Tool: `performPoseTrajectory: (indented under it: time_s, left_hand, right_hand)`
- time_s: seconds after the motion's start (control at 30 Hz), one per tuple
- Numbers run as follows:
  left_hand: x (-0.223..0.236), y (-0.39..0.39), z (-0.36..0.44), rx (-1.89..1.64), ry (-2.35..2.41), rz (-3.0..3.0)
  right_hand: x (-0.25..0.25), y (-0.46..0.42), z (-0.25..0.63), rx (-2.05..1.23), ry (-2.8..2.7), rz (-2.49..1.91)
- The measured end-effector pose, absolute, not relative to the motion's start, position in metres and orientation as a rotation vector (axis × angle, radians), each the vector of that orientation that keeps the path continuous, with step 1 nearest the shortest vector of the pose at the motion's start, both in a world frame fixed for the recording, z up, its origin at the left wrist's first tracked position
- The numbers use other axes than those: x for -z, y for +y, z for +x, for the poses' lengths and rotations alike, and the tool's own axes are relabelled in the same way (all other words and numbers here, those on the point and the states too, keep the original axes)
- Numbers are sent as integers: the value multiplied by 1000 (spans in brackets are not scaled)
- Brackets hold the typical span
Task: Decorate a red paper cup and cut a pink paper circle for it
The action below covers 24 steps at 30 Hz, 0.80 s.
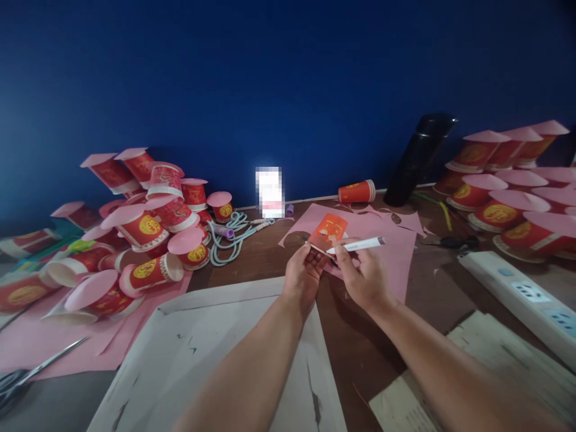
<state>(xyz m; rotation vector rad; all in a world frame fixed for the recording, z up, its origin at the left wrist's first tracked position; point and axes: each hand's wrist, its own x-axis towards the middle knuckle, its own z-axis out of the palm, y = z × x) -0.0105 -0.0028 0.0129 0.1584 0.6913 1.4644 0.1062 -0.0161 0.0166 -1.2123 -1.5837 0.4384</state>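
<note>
orange-red printed card (pixel 330 229), one: above the pink paper sheet (pixel 400 255), tilted, picture side up. left hand (pixel 302 270): palm turned up, its grip narrow, holding the card by its near end. right hand (pixel 363 277): its grip closed around a white marker pen (pixel 364 244), tip pointing left, at the card's lower right part; whether the tip touches cannot be told.

further items on the brown bench (pixel 360 342): nested red paper cups (pixel 355 192), lying on their side beyond the sheet; black bottle (pixel 414 159), leaning in view, to their right; white power strip (pixel 495 276), right side; pale blue cable (pixel 218 246), coiled, left of the card; white board (pixel 202 324), under the left forearm; scissors (pixel 49 363), near left, partly on pink paper; red cups with pink discs (pixel 144 227), heaped at left, with more standing far right.
</note>
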Motion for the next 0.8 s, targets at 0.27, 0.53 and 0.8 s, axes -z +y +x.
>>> performPoseTrajectory:
  time_s: [0.27,0.53,0.8]
  left_hand:
    - [-12,0,-13,-1478,620,80]
    - [-9,1,-13,-1476,624,67]
    - [-16,-1,-14,-1429,660,95]
  right_hand:
    - [-31,-23,106,-309,-1421,-1307]
    - [-26,-21,105,-329,-1477,-1255]
    - [-13,-13,107,-445,-1519,-1199]
